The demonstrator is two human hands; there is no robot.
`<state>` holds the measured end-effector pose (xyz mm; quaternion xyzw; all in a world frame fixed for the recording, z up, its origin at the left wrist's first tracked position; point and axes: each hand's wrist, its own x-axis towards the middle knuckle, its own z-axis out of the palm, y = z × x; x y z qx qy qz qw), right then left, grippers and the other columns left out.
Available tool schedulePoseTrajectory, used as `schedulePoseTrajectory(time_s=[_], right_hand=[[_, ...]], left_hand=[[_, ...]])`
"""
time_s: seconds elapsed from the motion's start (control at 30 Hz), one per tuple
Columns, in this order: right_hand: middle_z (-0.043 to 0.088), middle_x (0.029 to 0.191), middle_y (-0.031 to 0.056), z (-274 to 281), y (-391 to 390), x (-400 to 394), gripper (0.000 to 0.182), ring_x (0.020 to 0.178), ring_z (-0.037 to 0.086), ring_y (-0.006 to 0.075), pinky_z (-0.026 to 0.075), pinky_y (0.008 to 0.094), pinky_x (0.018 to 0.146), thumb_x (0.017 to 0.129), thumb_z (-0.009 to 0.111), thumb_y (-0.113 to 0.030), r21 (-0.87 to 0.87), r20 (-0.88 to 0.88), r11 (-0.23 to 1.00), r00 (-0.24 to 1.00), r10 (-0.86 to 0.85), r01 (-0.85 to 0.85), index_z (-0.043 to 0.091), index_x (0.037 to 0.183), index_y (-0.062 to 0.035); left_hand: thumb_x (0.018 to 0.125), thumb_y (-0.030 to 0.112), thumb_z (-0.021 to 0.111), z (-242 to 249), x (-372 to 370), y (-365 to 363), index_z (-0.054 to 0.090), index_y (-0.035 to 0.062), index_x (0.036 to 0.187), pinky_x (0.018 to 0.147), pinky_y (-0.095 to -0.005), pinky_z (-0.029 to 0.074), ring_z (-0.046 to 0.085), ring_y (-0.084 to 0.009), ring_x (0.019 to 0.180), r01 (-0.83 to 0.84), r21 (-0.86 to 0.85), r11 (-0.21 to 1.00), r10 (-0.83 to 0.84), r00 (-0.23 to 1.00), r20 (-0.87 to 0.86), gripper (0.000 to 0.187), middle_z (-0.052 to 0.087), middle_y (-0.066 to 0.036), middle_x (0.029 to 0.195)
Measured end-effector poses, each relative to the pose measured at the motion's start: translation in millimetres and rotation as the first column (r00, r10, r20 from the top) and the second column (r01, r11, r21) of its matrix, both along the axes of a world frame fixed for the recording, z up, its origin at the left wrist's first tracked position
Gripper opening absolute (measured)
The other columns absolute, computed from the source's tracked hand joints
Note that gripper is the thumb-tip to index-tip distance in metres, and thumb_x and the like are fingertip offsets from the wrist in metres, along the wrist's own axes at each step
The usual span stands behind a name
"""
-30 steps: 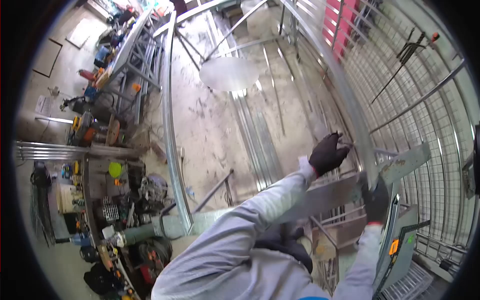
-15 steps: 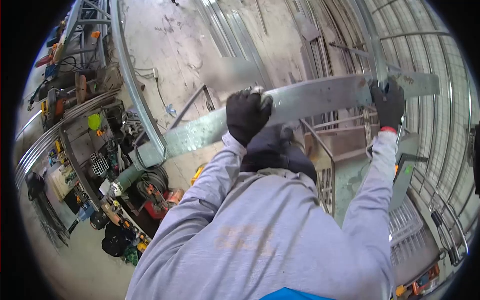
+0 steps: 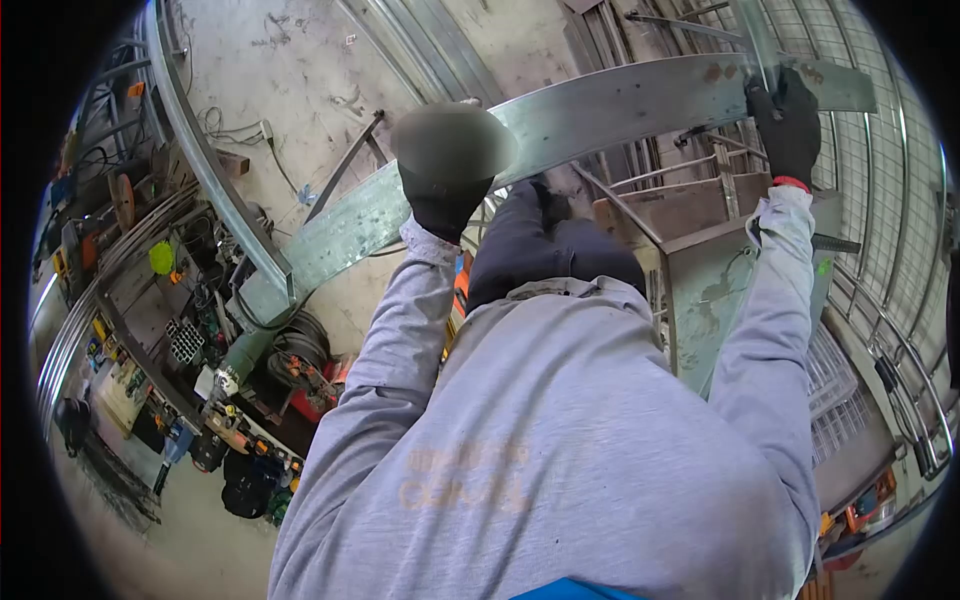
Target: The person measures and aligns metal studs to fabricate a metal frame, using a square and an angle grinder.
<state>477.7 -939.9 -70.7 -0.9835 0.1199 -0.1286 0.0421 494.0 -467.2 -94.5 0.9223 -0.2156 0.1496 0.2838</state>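
Observation:
A galvanized metal frame, its wide flat beam (image 3: 620,105) slanting across in front of me, has a long bar (image 3: 205,150) meeting it near the left end and a narrower bar (image 3: 757,40) near the right end. My left hand (image 3: 448,200), in a black glove, is on the beam left of its middle. A grey blur covers its fingers, which were curled over the beam's upper edge a moment ago. My right hand (image 3: 787,130), also black-gloved, is closed around the frame where the narrower bar meets the beam.
Tools and cables crowd a bench (image 3: 150,350) on the left, with a green grinder (image 3: 240,360) near the beam's end. Metal lengths (image 3: 430,45) lie on the floor ahead. A metal box (image 3: 705,290) and wire mesh panels (image 3: 870,180) stand to the right.
The beam and both hands sit higher in view, and the left hand has shifted left. The surroundings have shifted too, so my head has also moved. Both hands stay at the frame.

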Motion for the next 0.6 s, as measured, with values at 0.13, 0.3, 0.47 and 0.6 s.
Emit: schedulePoseTrajectory(time_s=[0.13,0.3,0.47,0.6], right_hand=[[0.069,0.123,0.0197,8,42,-40,0.059,0.11,0.067,0.0409,0.054,0.0542,0.094,0.092,0.079,-0.046,-0.023,0.152,0.999,0.988,-0.021,0.024,0.065,0.131,-0.0048],[0.063,0.145,0.0264,-21,70,-166,0.063,0.133,0.061,0.0422,0.05,0.0477,0.113,0.097,0.077,-0.032,0.375,0.292,0.926,0.943,-0.162,0.043,0.059,0.147,0.0013],[0.067,0.138,0.0222,-4,103,-297,0.053,0.131,0.062,0.0436,0.049,0.0517,0.111,0.092,0.079,-0.023,0.264,0.122,0.9,0.913,-0.389,0.347,0.064,0.14,-0.0051],[0.069,0.131,0.0192,-11,114,-380,0.047,0.126,0.064,0.0415,0.051,0.0502,0.109,0.091,0.079,-0.021,0.456,0.136,0.702,0.737,-0.662,0.547,0.068,0.133,-0.0045]], left_hand=[[0.091,0.021,0.076,-1,-1,0,0.079,0.008,0.107,0.081,-0.0463,0.055,0.072,-0.0334,0.084,-0.002,0.025,1.0,0.002,1.0,-0.022,0.021,0.076,-0.011,0.09],[0.099,0.014,0.066,-12,-3,8,0.078,0.004,0.116,0.083,-0.0448,0.058,0.075,-0.0342,0.091,0.066,0.114,0.991,-0.057,0.995,-0.087,0.023,0.078,-0.017,0.099],[0.107,0.03,0.057,-3,-1,-10,0.077,-0.0005,0.12,0.091,-0.0501,0.057,0.074,-0.0422,0.1,0.045,0.132,0.99,-0.011,0.969,-0.249,0.039,0.078,-0.024,0.11],[0.108,0.033,0.05,11,-6,-20,0.074,-0.0001,0.124,0.089,-0.0547,0.053,0.072,-0.0467,0.101,-0.008,0.17,0.985,0.062,0.948,-0.311,0.044,0.076,-0.028,0.109]])
